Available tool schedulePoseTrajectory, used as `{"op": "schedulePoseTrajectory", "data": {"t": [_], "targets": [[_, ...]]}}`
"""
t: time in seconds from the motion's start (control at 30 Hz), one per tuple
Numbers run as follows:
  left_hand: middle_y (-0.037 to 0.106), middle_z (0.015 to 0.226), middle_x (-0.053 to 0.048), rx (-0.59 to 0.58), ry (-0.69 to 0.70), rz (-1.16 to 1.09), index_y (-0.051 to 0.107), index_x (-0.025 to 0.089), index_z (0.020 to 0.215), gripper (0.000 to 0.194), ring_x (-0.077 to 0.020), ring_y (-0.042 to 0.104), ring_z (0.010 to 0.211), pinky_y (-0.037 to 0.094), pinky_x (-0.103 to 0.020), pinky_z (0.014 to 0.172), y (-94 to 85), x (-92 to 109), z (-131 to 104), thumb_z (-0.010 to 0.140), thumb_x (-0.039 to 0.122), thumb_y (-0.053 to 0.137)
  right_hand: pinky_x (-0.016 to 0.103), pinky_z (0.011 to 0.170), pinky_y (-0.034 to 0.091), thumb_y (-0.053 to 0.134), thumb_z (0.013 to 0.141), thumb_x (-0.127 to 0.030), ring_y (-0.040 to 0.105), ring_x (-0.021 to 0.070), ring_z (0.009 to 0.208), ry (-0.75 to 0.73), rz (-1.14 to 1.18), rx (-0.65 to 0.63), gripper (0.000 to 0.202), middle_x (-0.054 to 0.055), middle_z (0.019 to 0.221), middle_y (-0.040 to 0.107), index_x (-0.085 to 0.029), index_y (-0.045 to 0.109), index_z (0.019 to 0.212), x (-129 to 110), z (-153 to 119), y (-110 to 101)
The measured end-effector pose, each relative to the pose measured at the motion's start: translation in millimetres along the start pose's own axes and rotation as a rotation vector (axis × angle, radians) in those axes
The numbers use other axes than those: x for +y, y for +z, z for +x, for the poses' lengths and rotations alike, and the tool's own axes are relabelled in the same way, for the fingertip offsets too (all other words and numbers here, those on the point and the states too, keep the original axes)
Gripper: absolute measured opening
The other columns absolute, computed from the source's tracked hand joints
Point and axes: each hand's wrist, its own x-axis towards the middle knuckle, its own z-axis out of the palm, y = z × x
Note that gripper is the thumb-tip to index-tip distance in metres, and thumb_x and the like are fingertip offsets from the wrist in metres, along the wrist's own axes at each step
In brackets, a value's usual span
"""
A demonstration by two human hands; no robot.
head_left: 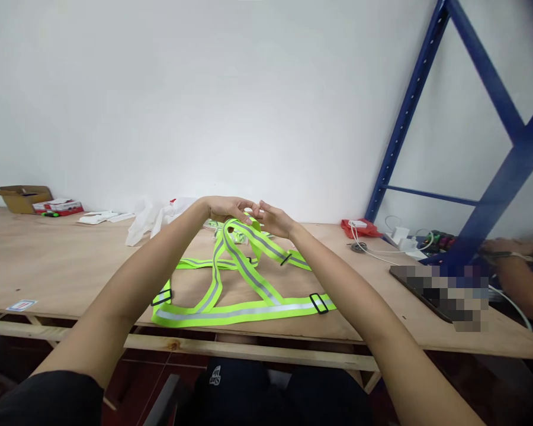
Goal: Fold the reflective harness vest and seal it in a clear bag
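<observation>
A neon-yellow reflective vest [249, 310] made of elastic straps with grey stripes lies across the near part of the table. Its shoulder straps are lifted into a loop at the middle. My left hand [231, 208] is closed on the top of that loop, thumb pressed over the strap. Meeting it from the other side, my right hand [275, 221] has its fingers closed at the same raised part, close to the left fingertips. A black buckle [318, 303] sits on the front band at the right, another buckle [162, 296] at the left. The straps partly hide behind my forearms.
Behind my hands lie white plastic bags [148, 220] and a clear packet [237, 235]. An open cardboard box [23, 199] stands far left. At right are a red bag [359, 228], white cables, a dark phone-like slab [420, 291], a blue metal frame [404, 112] and another person's arm [522, 278].
</observation>
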Motion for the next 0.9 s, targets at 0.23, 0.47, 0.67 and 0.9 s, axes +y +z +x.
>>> {"op": "schedulePoseTrajectory", "data": {"t": [0.23, 0.47, 0.67, 0.9], "targets": [[0.059, 0.073, 0.003, -0.074, -0.025, 0.072, 0.051, 0.019, 0.082, 0.044, -0.0113, 0.059, 0.061, 0.046, -0.022, 0.054, -2.4, -0.5, -6.9, 0.063, 0.028, 0.090, 0.028, 0.063, 0.047, 0.074, 0.078, -0.049, 0.051, 0.0123, 0.058, 0.012, 0.086, -0.083, 0.033, -0.001, 0.070, 0.063, -0.018, 0.064, 0.081, 16.9, 6.0, 2.7], [0.060, 0.065, 0.003, 0.105, -0.046, 0.187, 0.055, 0.022, 0.088, 0.048, -0.0122, 0.053, 0.053, 0.037, -0.023, 0.048, -1.4, 3.4, -14.5, 0.059, 0.038, 0.090, 0.027, 0.059, 0.047, 0.080, 0.074, -0.035, 0.055, 0.0133, 0.058, 0.096, 0.012, -0.078, 0.025, 0.003, 0.068, 0.066, -0.014, 0.068, 0.078, 14.8, -15.1, -5.9], [0.061, 0.069, 0.000, 0.542, 0.054, 0.589, 0.065, 0.018, 0.076, 0.046, -0.0145, 0.051, 0.062, 0.036, -0.026, 0.057, 11.3, -0.8, 4.5, 0.069, 0.062, 0.073, 0.027, 0.061, 0.048, 0.074, 0.077, -0.034, 0.064, 0.0194, 0.080, 0.131, 0.081, -0.119, 0.022, 0.010, 0.091, 0.073, -0.015, 0.073, 0.088, 12.3, -20.0, -5.8], [0.053, 0.060, 0.002, 0.556, 0.160, 0.594, 0.065, 0.018, 0.076, 0.045, -0.0126, 0.044, 0.053, 0.032, -0.026, 0.051, 16.7, 4.6, 12.2, 0.079, 0.063, 0.062, 0.026, 0.068, 0.048, 0.080, 0.074, -0.037, 0.062, 0.0156, 0.073, 0.163, -0.101, -0.185, 0.027, 0.006, 0.078, 0.072, -0.012, 0.078, 0.086, 3.0, -15.5, 0.3]]}}
